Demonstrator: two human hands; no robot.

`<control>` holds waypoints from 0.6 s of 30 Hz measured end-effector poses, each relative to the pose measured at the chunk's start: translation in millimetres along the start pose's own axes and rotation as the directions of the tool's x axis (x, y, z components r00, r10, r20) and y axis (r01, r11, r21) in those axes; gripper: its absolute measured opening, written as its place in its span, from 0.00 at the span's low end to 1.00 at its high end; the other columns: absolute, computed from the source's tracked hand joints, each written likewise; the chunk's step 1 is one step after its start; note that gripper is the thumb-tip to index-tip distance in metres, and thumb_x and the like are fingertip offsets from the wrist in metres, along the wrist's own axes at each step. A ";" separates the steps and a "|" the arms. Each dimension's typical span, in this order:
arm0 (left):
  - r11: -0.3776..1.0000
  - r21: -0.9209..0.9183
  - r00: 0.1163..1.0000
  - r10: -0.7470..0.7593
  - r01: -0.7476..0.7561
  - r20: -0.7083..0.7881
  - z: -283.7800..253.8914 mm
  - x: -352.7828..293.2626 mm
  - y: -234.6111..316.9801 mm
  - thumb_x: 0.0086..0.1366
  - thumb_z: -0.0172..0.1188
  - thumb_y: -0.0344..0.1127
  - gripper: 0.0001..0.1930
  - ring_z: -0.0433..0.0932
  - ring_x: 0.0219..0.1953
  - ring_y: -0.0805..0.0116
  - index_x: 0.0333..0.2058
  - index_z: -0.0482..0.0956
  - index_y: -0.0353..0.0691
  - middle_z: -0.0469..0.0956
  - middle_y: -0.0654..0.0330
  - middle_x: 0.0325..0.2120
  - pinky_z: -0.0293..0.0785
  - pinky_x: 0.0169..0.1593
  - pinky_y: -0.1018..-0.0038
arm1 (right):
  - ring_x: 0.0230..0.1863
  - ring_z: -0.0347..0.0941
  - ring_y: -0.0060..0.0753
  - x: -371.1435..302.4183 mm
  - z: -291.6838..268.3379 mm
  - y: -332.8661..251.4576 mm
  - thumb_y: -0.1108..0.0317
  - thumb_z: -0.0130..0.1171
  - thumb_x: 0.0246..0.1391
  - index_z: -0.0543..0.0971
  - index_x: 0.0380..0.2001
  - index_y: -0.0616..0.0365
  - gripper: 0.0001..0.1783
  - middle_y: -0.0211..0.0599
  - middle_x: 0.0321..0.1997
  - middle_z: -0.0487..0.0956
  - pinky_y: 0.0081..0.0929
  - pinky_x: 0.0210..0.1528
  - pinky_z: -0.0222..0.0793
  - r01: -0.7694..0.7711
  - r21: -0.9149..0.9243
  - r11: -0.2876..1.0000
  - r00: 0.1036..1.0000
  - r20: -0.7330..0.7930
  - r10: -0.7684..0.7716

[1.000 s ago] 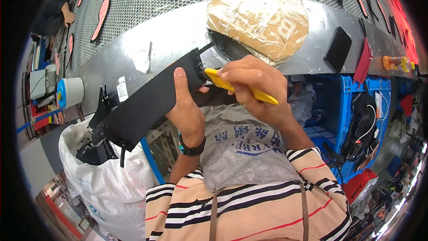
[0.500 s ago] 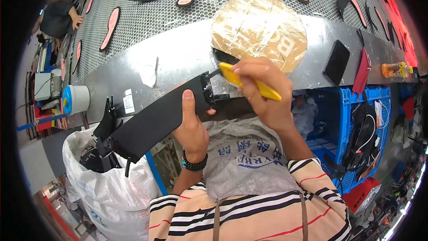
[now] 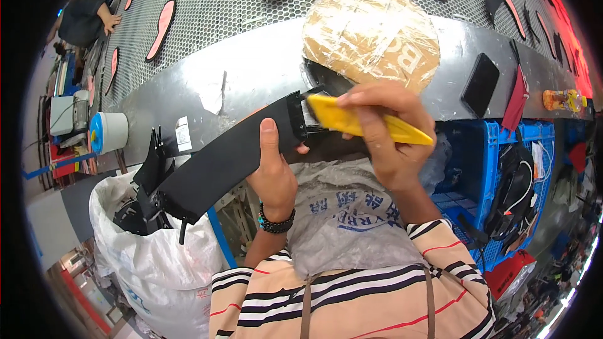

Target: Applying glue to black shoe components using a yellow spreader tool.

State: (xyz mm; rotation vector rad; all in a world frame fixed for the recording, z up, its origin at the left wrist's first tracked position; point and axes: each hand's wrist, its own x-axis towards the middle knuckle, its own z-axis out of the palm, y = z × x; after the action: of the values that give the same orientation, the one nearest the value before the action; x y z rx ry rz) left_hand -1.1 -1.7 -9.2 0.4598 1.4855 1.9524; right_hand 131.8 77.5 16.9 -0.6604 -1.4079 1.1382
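Observation:
My left hand (image 3: 274, 172) grips a stack of flat black pieces (image 3: 226, 154), its thumb pressed on the top face and fingers underneath. The stack slants from the white sack up toward the metal ledge. In my right hand (image 3: 396, 132) is a yellow-handled brush (image 3: 361, 122), pinched between thumb and fingers. The brush's dark tip is at the upper right end of the stack; whether it touches cannot be made out. Just beyond it, a round cardboard cover (image 3: 374, 37) wrapped in clear tape lies over a dark opening.
Pink, black-edged sole-shaped pieces (image 3: 163, 28) lie on the mesh belt (image 3: 220, 19). A phone (image 3: 480, 85) and orange bottle (image 3: 563, 100) rest on the ledge. Left stand a white tub (image 3: 113, 133) and sack (image 3: 157, 270); right, a blue crate (image 3: 490, 182). Another person's hand (image 3: 112, 22) is far left.
My right hand has moved a little right and toward me, turning the brush so its broad yellow side shows. My left hand still holds the black stack. The belt pieces have shifted slightly in view.

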 end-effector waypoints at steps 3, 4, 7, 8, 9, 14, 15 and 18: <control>0.998 0.024 0.998 0.049 -0.050 0.045 2.2 0.9 0.6 0.73 0.52 0.33 0.12 0.79 0.29 0.70 0.48 0.74 0.31 0.80 0.55 0.35 0.79 0.26 0.74 | 0.35 0.76 0.24 7.3 -0.1 -1.1 0.81 0.55 0.57 0.78 0.38 0.64 0.06 0.37 0.34 0.80 0.21 0.38 0.72 -0.176 0.032 0.984 0.984 0.035 0.175; 0.994 0.057 0.995 0.087 -0.090 0.056 1.3 1.0 0.2 0.73 0.52 0.33 0.12 0.79 0.28 0.70 0.48 0.74 0.31 0.80 0.55 0.35 0.79 0.26 0.74 | 0.35 0.76 0.21 9.6 -0.7 0.1 0.80 0.54 0.58 0.77 0.39 0.64 0.06 0.37 0.34 0.80 0.20 0.38 0.72 -0.300 0.074 0.951 0.954 0.043 0.298; 0.986 0.139 0.990 0.081 -0.097 0.115 -0.3 -1.1 1.4 0.73 0.52 0.34 0.12 0.79 0.28 0.69 0.48 0.73 0.31 0.79 0.54 0.35 0.79 0.27 0.74 | 0.35 0.76 0.19 5.1 -4.4 -2.4 0.78 0.53 0.60 0.76 0.40 0.64 0.06 0.36 0.34 0.80 0.19 0.38 0.71 -0.225 0.095 0.970 0.974 -0.015 0.227; 0.986 0.139 0.990 0.079 -0.095 0.116 1.3 -1.4 2.5 0.73 0.52 0.34 0.12 0.79 0.28 0.69 0.48 0.73 0.31 0.79 0.54 0.35 0.79 0.27 0.74 | 0.35 0.76 0.18 3.1 -5.1 -3.3 0.78 0.53 0.61 0.76 0.39 0.63 0.05 0.35 0.34 0.80 0.18 0.38 0.71 -0.138 0.099 0.985 0.988 -0.049 0.143; 0.987 0.135 0.991 0.072 -0.086 0.109 3.7 -1.7 3.9 0.73 0.52 0.35 0.13 0.79 0.28 0.69 0.48 0.73 0.31 0.79 0.54 0.35 0.79 0.27 0.74 | 0.34 0.75 0.18 2.7 -4.5 -3.2 0.78 0.52 0.62 0.75 0.40 0.63 0.05 0.35 0.34 0.80 0.18 0.37 0.71 -0.080 0.100 0.992 0.997 -0.014 0.082; 0.994 0.090 0.991 0.058 -0.069 0.121 3.0 -5.3 5.5 0.73 0.52 0.36 0.13 0.79 0.27 0.69 0.48 0.73 0.31 0.79 0.54 0.34 0.79 0.27 0.74 | 0.33 0.73 0.15 3.3 -1.7 -4.7 0.77 0.52 0.62 0.75 0.41 0.63 0.05 0.34 0.33 0.79 0.14 0.32 0.68 -0.196 0.177 0.965 0.981 0.031 0.194; 0.995 0.086 0.994 0.046 -0.055 0.100 2.7 -6.4 6.4 0.72 0.54 0.35 0.13 0.79 0.29 0.70 0.49 0.73 0.32 0.79 0.55 0.36 0.78 0.25 0.74 | 0.33 0.73 0.14 3.6 -3.8 -3.4 0.76 0.52 0.63 0.74 0.41 0.63 0.05 0.34 0.34 0.79 0.13 0.31 0.68 -0.182 0.170 0.968 0.982 0.077 0.171; 0.996 0.086 0.996 0.025 -0.032 0.082 1.8 -2.4 -1.9 0.71 0.55 0.35 0.14 0.79 0.32 0.71 0.50 0.73 0.34 0.78 0.57 0.38 0.77 0.23 0.75 | 0.33 0.73 0.14 5.1 -10.3 1.3 0.75 0.52 0.63 0.74 0.41 0.63 0.05 0.33 0.34 0.79 0.12 0.29 0.68 -0.218 0.208 0.953 0.975 0.094 0.203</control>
State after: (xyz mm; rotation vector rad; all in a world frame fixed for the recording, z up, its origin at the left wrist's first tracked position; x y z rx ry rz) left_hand 2.3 -1.7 -10.2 0.5942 1.5248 1.8734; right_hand 140.5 85.3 16.6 -0.6285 -1.2700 1.4746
